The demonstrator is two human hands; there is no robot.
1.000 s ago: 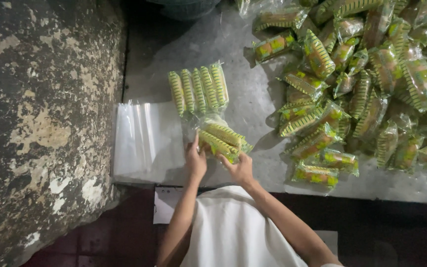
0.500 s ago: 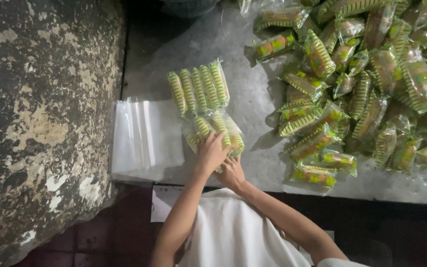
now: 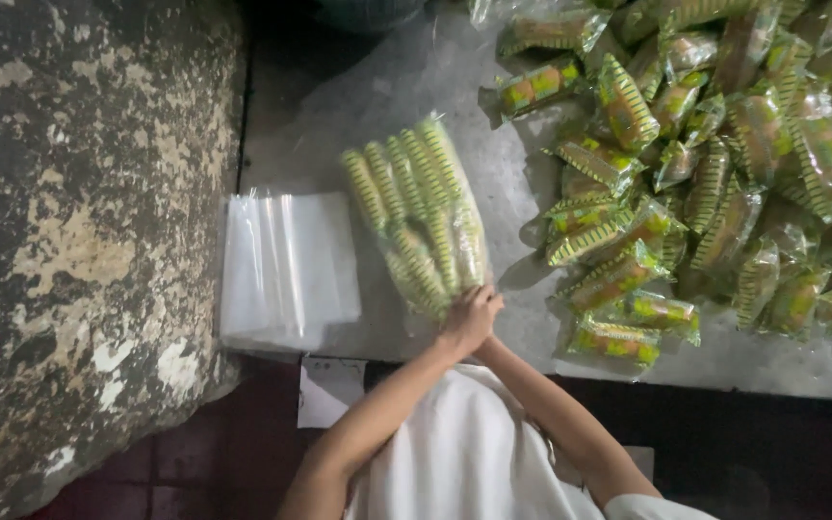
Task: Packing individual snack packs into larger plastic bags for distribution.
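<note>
A rough, flaking stone wall [image 3: 79, 241] fills the left side of the view, and beside it runs a grey worktable [image 3: 455, 87] whose right half is buried under a loose heap of green-and-yellow snack packets [image 3: 724, 164]. At the table's left edge lies a flat stack of clear plastic bags [image 3: 286, 265], reaching to the near edge. Just right of that stack, a clear bag filled with packets [image 3: 421, 212] lies slanted, its closed end towards the far edge and its open end at the near edge, apart from the heap.

Both hands meet at that open end. The left hand [image 3: 469, 318] lies on top, fingers curled down over the mouth of the filled bag and gripping it. The right hand [image 3: 486, 339] is almost wholly hidden beneath the left, so how far it is closed cannot be told, though it touches the same end. A white garment [image 3: 464, 453] covers the person's lap, above a dark reddish floor [image 3: 204, 462].

Half a second earlier the row of packets and a smaller bundle lay separately; now they sit together inside the one bag, and the hands have drawn closer to the near edge.
</note>
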